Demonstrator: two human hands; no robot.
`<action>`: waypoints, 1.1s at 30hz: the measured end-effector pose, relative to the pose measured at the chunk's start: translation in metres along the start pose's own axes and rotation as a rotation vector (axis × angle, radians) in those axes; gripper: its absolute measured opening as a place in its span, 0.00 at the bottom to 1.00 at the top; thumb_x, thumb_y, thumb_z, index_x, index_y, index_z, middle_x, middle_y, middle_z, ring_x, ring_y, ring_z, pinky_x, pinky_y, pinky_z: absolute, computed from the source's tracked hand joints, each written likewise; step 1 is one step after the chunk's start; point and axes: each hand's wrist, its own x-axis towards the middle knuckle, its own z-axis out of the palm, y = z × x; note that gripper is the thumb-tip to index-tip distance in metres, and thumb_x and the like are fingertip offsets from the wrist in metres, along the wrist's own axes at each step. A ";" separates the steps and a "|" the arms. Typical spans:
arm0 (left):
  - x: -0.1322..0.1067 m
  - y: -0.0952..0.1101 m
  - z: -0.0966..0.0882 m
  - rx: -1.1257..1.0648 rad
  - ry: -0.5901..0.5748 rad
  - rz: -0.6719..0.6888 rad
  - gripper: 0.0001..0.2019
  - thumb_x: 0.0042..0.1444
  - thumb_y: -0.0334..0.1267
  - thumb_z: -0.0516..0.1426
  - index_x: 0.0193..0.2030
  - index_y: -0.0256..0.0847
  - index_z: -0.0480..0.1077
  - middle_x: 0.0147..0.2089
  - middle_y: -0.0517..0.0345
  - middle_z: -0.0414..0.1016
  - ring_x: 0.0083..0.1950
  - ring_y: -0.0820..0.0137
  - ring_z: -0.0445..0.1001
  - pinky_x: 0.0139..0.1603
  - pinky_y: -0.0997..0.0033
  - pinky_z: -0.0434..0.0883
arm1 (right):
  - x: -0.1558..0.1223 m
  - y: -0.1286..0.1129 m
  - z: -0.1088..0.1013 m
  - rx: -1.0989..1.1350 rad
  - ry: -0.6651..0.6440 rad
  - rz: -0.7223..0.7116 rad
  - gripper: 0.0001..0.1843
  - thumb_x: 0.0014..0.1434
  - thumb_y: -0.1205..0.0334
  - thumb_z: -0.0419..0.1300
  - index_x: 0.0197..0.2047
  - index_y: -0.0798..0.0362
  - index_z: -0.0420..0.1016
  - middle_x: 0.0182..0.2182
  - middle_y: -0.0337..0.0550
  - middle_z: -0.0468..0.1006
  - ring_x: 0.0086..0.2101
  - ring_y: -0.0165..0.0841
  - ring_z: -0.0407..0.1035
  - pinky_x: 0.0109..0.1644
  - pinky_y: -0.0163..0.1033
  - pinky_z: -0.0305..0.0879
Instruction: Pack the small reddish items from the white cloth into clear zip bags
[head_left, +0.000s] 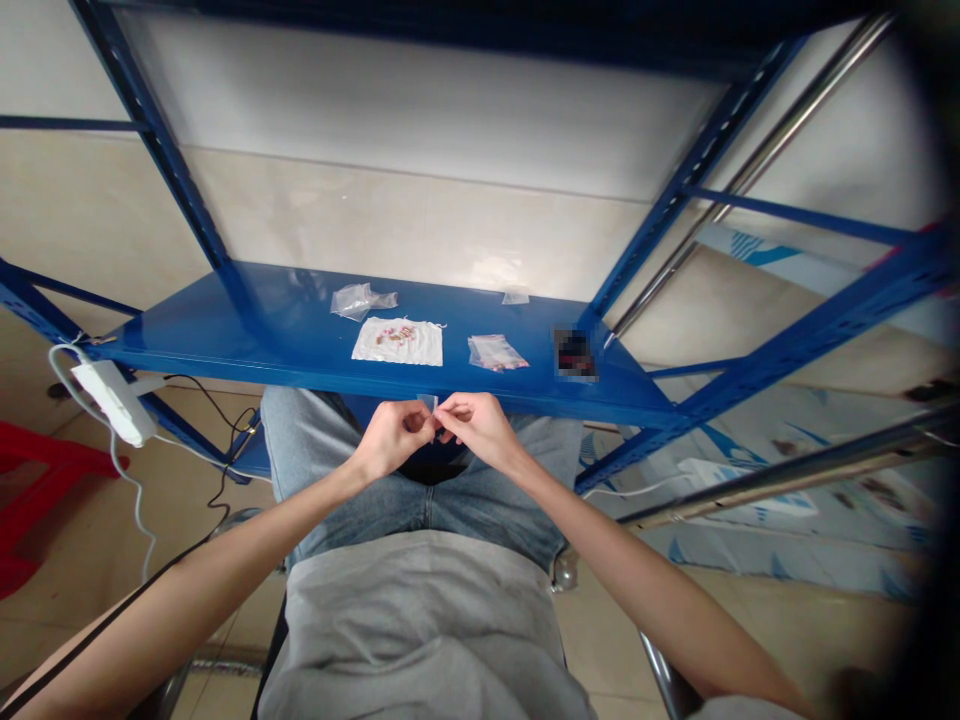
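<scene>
My left hand (394, 437) and my right hand (476, 427) meet over my lap, just in front of the blue shelf (262, 330). Both pinch a small clear plastic bag (428, 403) between thumb and fingers, its top edge showing above the knuckles. Further back on the shelf lies a white cloth (398, 341) with several small pink and red pieces on it.
A crumpled clear bag (358, 299) lies behind the cloth, a filled clear bag (495, 352) to its right, and a small clear scrap (515, 297) near the wall. A white power strip (112, 400) hangs at the shelf's left end. Blue uprights and metal bars stand on the right.
</scene>
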 end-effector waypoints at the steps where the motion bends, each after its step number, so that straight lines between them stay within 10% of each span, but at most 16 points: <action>1: -0.001 0.000 0.001 0.032 0.015 -0.008 0.11 0.58 0.39 0.56 0.28 0.36 0.73 0.25 0.60 0.74 0.26 0.75 0.65 0.29 0.76 0.61 | -0.001 -0.001 0.001 -0.028 0.005 -0.006 0.10 0.61 0.56 0.59 0.33 0.54 0.74 0.29 0.45 0.81 0.25 0.34 0.76 0.26 0.34 0.68; 15: -0.008 0.012 0.008 0.330 0.065 -0.059 0.08 0.51 0.37 0.58 0.23 0.39 0.69 0.22 0.61 0.70 0.25 0.74 0.63 0.30 0.74 0.56 | -0.006 -0.009 0.004 -0.266 0.017 -0.048 0.05 0.50 0.70 0.58 0.26 0.52 0.67 0.19 0.35 0.73 0.22 0.29 0.67 0.26 0.32 0.58; 33: 0.001 0.018 -0.018 0.467 0.268 -0.022 0.04 0.52 0.34 0.58 0.27 0.41 0.70 0.25 0.60 0.73 0.26 0.72 0.68 0.31 0.73 0.58 | -0.004 -0.008 0.003 -0.230 0.092 0.017 0.07 0.56 0.64 0.56 0.28 0.51 0.63 0.18 0.33 0.68 0.18 0.27 0.66 0.22 0.30 0.58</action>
